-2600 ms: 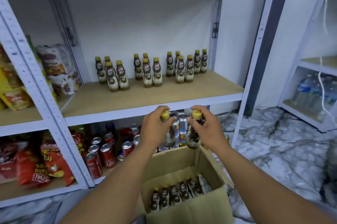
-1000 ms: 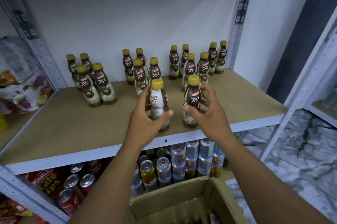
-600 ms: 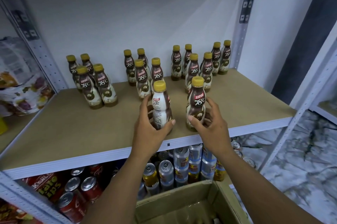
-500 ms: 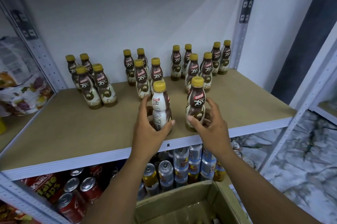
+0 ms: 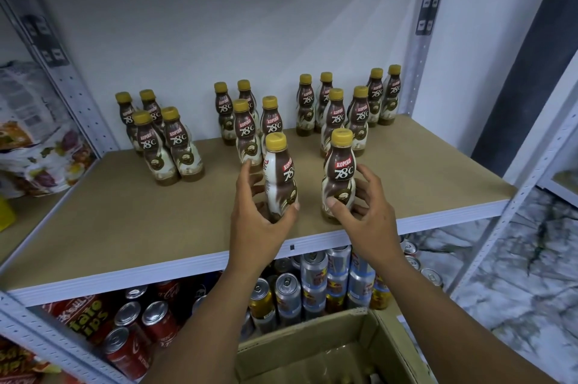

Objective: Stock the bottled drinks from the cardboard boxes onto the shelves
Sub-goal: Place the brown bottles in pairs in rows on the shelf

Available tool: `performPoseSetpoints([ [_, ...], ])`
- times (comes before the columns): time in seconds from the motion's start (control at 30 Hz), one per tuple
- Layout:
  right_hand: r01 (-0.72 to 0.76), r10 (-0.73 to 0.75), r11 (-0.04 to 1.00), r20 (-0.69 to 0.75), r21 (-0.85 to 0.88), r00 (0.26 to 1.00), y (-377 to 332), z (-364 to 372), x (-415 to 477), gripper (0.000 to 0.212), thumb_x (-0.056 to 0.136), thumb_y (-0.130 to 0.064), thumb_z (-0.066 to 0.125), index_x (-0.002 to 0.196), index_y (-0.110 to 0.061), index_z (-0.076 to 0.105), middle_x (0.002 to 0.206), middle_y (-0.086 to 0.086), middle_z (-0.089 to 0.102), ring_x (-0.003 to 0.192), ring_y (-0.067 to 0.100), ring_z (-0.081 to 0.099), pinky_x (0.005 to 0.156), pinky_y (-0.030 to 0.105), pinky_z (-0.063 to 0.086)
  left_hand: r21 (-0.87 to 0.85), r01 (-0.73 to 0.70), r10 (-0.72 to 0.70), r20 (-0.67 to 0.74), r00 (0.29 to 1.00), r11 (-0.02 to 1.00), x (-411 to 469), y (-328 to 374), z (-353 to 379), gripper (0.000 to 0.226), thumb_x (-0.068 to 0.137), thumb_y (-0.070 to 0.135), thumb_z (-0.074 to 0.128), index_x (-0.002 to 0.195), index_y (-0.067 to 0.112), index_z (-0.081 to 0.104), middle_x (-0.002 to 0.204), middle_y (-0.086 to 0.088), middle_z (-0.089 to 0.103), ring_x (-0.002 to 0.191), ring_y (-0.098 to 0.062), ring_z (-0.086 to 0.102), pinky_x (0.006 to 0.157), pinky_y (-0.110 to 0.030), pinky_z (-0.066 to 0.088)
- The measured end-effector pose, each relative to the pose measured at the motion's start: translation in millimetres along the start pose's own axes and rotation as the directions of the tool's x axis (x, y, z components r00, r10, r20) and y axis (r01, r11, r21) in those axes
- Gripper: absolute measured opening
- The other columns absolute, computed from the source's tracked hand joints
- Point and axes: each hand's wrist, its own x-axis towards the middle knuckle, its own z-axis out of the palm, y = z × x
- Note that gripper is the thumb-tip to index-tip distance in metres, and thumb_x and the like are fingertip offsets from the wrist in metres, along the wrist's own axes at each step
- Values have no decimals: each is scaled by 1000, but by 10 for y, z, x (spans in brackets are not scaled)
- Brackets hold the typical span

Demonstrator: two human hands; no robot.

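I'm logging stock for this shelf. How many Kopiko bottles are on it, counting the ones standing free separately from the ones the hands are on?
Free-standing Kopiko bottles on the shelf: 14
Left Kopiko bottle, gripped by the left hand: 1
Right Kopiko bottle, gripped by the right hand: 1
Total: 16

My left hand [image 5: 259,224] grips a brown-and-cream plastic drink bottle with a yellow cap [image 5: 280,172] near the front edge of the tan board shelf [image 5: 125,221]. My right hand [image 5: 370,216] curls round a second yellow-capped bottle [image 5: 339,172], upright just beside it. Behind them, matching bottles [image 5: 245,133] stand in clusters along the white wall [image 5: 219,23]. Below sit drink cans [image 5: 287,293] and an open cardboard box [image 5: 386,349].
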Motion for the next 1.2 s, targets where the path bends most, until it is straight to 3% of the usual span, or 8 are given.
performPoseSetpoints([
  [0.07, 10, -10, 1000, -2, 0, 1000, -11, -6, -9, 72, 88, -25, 79, 145, -44, 39, 132, -11, 61, 116, -4, 61, 94, 23, 55, -1, -2, 2, -14, 1000, 1000, -9, 18, 8, 105, 77, 23, 90, 157, 40, 24, 138, 20, 52, 118, 3, 59, 92, -17, 53],
  [0.17, 12, -12, 1000, 7, 2, 1000, -27, -18, -23, 73, 89, -19, 77, 143, -47, 37, 128, -17, 61, 115, -5, 60, 92, 19, 53, 13, -6, 6, -17, 1000, 1000, -15, 17, 19, 107, 76, 23, 91, 157, 40, 24, 140, 9, 55, 113, -2, 63, 89, -23, 57],
  [0.3, 2, -1, 1000, -4, 11, 1000, -25, -22, -29, 73, 88, -15, 77, 143, -44, 39, 122, -19, 63, 110, -5, 64, 91, 17, 54, 41, 14, -13, -29, 1000, 999, -13, 14, 20, 105, 78, 24, 89, 155, 47, 22, 129, 14, 60, 101, -3, 67, 85, -32, 60],
  [0.5, 4, -4, 1000, -26, 20, 1000, -20, -13, -12, 75, 85, -14, 81, 145, -36, 43, 122, -7, 69, 109, -1, 66, 92, 21, 56, 25, 36, -35, -22, 999, 999, -7, 10, 9, 103, 80, 20, 87, 152, 52, 21, 123, 23, 60, 107, 2, 63, 86, -19, 54],
  [0.63, 4, -3, 1000, -21, 13, 1000, -24, -11, -1, 77, 84, -15, 82, 147, -34, 42, 123, -5, 68, 110, -2, 65, 93, 20, 55, 12, 49, -49, 9, 999, 999, 3, -5, 5, 104, 81, 16, 84, 156, 48, 20, 127, 18, 63, 106, -1, 66, 85, -15, 53],
  [0.73, 2, -2, 1000, -22, 10, 1000, -27, -13, -5, 77, 84, -18, 82, 147, -37, 42, 127, -6, 65, 115, -3, 62, 93, 19, 55, -4, 33, -33, 9, 999, 999, 11, -9, 0, 103, 81, 13, 83, 157, 43, 21, 128, 18, 61, 115, 1, 61, 91, -16, 53],
  [0.93, 13, -13, 1000, -37, 3, 999, -54, -19, 1, 76, 83, -18, 83, 145, -38, 43, 125, -11, 63, 113, -5, 61, 89, 17, 55, -5, 30, -30, 5, 1000, 1000, -3, 26, 20, 101, 82, 16, 85, 158, 39, 23, 122, 23, 59, 110, 11, 59, 83, -9, 50],
  [1.2, 15, -15, 1000, -23, 10, 1000, -29, 5, 23, 75, 83, -19, 84, 145, -33, 45, 125, -10, 65, 114, -1, 63, 89, 19, 55, -22, 37, -36, 65, 997, 999, 25, 31, 45, 96, 86, 12, 81, 155, 45, 23, 121, 23, 65, 111, 5, 63, 86, -8, 49],
])
